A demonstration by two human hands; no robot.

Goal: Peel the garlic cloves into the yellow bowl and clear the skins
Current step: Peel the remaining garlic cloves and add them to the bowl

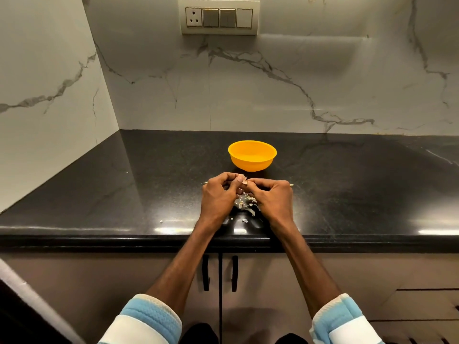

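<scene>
Fingers [239, 179] of both hands are curled inward and meet tip to tip, pinching a small garlic clove [245, 182] held just above the counter [149, 184]. A flake of skin stands off the clove. The left hand [218, 194] and right hand [272, 197] are knuckles up and nearly touching. Directly below and between them lies a loose pile of skins [246, 204] on the black surface. Two stray scraps [245, 220] lie nearer the front edge, one well to the left. The yellow bowl [251, 166] stands upright just beyond the hands, apart from them; its contents cannot be made out. A switch panel [218, 17] is on the marble wall behind.
</scene>
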